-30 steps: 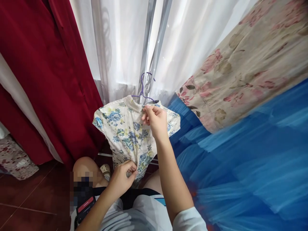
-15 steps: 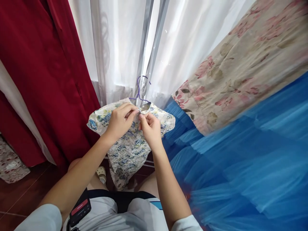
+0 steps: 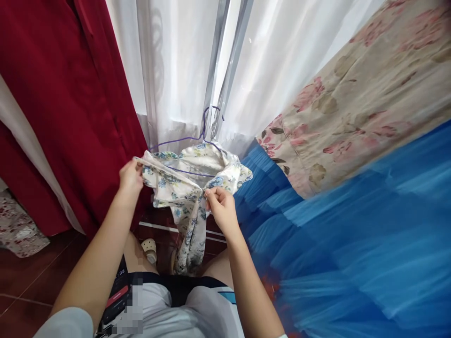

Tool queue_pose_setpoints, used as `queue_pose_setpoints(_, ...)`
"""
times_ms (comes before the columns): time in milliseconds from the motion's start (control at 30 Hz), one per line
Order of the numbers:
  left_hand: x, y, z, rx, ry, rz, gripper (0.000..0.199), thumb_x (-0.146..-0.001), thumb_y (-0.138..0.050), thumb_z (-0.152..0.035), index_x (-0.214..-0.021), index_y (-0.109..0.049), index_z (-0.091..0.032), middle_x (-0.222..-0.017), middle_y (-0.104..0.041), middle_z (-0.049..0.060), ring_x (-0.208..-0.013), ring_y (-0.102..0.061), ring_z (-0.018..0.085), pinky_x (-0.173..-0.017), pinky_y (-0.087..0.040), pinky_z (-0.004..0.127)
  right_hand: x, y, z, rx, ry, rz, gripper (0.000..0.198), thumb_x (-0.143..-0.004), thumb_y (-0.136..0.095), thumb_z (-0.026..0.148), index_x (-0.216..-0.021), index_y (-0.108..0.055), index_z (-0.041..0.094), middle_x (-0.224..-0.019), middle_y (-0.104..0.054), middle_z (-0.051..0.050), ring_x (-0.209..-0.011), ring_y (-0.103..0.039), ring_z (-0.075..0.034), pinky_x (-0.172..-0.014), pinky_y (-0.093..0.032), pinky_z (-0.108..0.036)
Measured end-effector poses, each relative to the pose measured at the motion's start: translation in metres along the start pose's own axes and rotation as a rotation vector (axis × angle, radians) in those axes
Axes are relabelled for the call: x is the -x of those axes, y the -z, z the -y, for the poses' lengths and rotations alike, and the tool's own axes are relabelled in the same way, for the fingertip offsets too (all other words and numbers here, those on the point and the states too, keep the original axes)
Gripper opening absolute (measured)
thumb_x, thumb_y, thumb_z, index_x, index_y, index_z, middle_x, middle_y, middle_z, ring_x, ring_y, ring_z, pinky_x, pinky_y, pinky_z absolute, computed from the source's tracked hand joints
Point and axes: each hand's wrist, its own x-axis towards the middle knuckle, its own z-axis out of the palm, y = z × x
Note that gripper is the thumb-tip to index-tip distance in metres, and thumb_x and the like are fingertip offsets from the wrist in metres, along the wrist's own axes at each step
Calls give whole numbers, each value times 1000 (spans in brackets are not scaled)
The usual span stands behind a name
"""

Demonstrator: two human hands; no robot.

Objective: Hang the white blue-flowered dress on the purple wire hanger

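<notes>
A white floral garment with blue flowers (image 3: 176, 184) hangs partly on a purple wire hanger (image 3: 176, 140). My left hand (image 3: 130, 176) pinches the garment's edge at the far left and pulls it outward, off that end of the hanger. With fingers closed, my right hand (image 3: 221, 204) grips the front of the garment near the middle of its neckline. The neck opening gapes, and the hanger's lower bar shows through it. The right side of the garment still drapes over the hanger. Below, its lower part hangs bunched between my knees.
White curtains (image 3: 176, 61) and a grey metal frame (image 3: 230, 61) stand behind the hanger. A red curtain (image 3: 88, 117) hangs on the left. Blue ruffled fabric (image 3: 345, 244) and a pink-flowered cloth (image 3: 345, 112) are at right. A phone (image 3: 117, 286) lies on my lap.
My left hand has moved left and down from the neckline, drawing the garment's edge with it. The left part of the hanger is now uncovered. My right hand has shifted slightly down.
</notes>
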Motion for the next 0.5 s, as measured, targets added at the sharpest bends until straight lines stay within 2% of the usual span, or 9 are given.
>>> queue_pose_setpoints(133,38,-2,55,-106,229,234,16,-84,-65,-26,-80,-57,-12,-67,-62,3,-56,-61,14,-60,-50,29,7,18,-35,-88,-83,-151,32,-85,-59,48,-74,-58,18,-49,-52,4,-43,-39,-10,-45,-30,-23)
queue_pose_setpoints(267,72,-13,83,-186,275,385,25,-74,-76,-31,-81,-64,-11,-77,-68,9,-66,-67,19,-65,-52,32,27,54,-85,-96,-208,-313,35,-80,-62,50,-67,-55,19,-48,-50,5,-42,-36,-10,-44,-27,-23)
queue_pose_setpoints(333,85,-22,86,-177,234,439,31,-72,-77,-38,-82,-65,-12,-80,-69,8,-74,-67,19,-71,-52,31,41,68,-105,-43,-266,-318,37,-79,-63,51,-62,-53,19,-47,-50,4,-42,-35,-10,-44,-27,-23)
queue_pose_setpoints(400,100,-34,81,-133,133,521,34,-73,-76,-44,-83,-66,-14,-83,-69,7,-79,-66,18,-78,-51,29,52,75,-115,27,-299,-261,40,-78,-64,53,-59,-54,19,-46,-51,3,-42,-37,-11,-44,-29,-24)
queue_pose_setpoints(500,129,-50,60,-86,-44,674,30,-82,-68,-45,-86,-66,-15,-85,-68,4,-83,-63,17,-82,-49,27,60,71,-110,141,-270,-151,43,-76,-66,56,-59,-59,17,-50,-57,1,-47,-45,-13,-49,-37,-25)
